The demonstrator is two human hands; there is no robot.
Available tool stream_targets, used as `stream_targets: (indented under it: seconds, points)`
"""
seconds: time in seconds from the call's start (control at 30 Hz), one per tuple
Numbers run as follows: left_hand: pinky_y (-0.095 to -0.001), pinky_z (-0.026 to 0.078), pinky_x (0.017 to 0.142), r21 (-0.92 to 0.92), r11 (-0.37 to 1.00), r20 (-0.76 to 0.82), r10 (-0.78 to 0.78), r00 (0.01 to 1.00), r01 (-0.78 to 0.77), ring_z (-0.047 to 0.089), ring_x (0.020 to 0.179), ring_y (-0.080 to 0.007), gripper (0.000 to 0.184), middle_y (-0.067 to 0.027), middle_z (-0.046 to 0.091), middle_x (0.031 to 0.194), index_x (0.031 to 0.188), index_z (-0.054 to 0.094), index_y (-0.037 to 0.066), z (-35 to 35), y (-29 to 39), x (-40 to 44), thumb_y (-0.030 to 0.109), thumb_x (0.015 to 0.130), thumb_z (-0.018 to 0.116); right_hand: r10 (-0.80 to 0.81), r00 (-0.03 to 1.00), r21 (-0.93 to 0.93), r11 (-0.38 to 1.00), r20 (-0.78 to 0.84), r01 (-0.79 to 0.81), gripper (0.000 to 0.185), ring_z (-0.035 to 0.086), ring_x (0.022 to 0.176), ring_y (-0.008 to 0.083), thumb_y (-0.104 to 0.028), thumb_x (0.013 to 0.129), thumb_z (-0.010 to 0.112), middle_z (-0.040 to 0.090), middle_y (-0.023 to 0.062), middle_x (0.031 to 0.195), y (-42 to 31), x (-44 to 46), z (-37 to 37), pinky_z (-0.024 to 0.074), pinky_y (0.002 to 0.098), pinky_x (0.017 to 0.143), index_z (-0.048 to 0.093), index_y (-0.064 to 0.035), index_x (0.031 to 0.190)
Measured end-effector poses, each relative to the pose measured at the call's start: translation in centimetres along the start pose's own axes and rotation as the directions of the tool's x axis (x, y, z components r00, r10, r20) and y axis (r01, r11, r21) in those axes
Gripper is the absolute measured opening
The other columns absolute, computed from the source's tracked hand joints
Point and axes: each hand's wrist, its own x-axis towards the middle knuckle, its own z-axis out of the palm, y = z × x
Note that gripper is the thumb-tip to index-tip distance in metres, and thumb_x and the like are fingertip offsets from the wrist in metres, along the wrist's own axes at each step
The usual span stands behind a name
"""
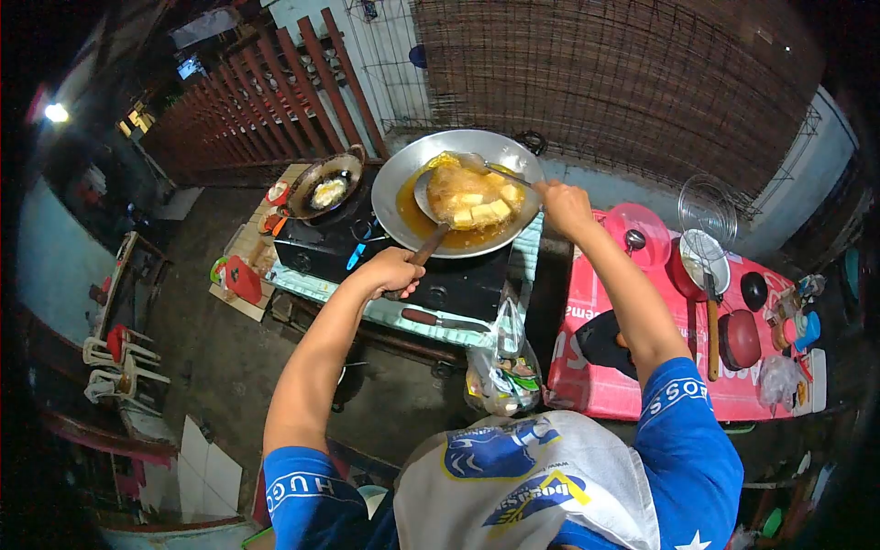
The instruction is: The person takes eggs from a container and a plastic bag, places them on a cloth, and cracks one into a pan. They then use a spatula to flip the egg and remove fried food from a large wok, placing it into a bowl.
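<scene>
A wide metal wok [394, 170] of bubbling oil stands on the stove, with pale yellow blocks [481, 213] that look like tofu frying in it. My left hand [396, 272] is closed around the wooden handle of a skimmer [429, 246]. The skimmer's head dips into the oil at the wok's left, partly hidden by foam. At the wok's right rim, my right hand [565, 207] grips a metal spatula [506, 173], whose blade reaches into the oil near the blocks.
A smaller dark pan [302, 194] with a frying egg [329, 192] sits on the stove's left. A knife [445, 320] lies along the front edge, beside a hanging plastic bag [504, 367]. The red-covered table [587, 385] at right bears a pink basin [639, 227], a pot [704, 252] and jars.
</scene>
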Motion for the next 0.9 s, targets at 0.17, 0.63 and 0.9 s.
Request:
stream_targets:
  seconds: [0.17, 0.63, 0.9]
  points:
    - [-0.0189, 0.04, 0.041, 0.064, 0.998, 0.037, 0.011, 0.999, -0.013, 0.046, 0.05, -0.0055, 0.013, 0.0008, 0.049, 0.067, 0.092, 0.052, 0.004, -0.2, -0.6, -0.2, 0.011, 0.081, 0.05, -0.023, 0.99, -0.039, 0.999, -0.139, 0.018, 0.019, 0.061, 0.071, 0.0305, -0.007, 0.073, 0.047, 0.058, 0.0142, 0.084, -1.1, -2.3, -3.0, 0.0499, 0.0399, 0.059, 0.057, -0.0075, 0.09]
    - [-0.0179, 0.041, 0.042, -0.107, 0.994, 0.116, 0.009, 0.993, 0.003, 0.045, 0.051, -0.0048, 0.014, 0.0012, 0.048, 0.067, 0.092, 0.051, 0.004, 1.3, -0.3, -0.5, 0.014, 0.083, 0.05, 0.051, 0.994, -0.118, 0.991, -0.096, -0.062, 0.015, 0.061, 0.065, 0.0287, -0.007, 0.075, 0.046, 0.058, 0.0152, 0.081, -3.6, -6.2, -3.4, 0.0501, 0.037, 0.055, 0.056, -0.0021, 0.086]
    - [-0.0177, 0.04, 0.042, -0.166, 0.986, 0.073, 0.031, 0.997, -0.018, 0.045, 0.051, -0.0046, 0.012, 0.0021, 0.048, 0.067, 0.09, 0.051, 0.005, 1.4, -0.6, -0.6, 0.014, 0.083, 0.051, 0.102, 0.975, -0.091, 0.988, -0.195, -0.122, 0.014, 0.061, 0.066, 0.0298, -0.009, 0.076, 0.046, 0.057, 0.0145, 0.083, -2.5, -3.2, -2.9, 0.0497, 0.0387, 0.055, 0.056, -0.005, 0.086]
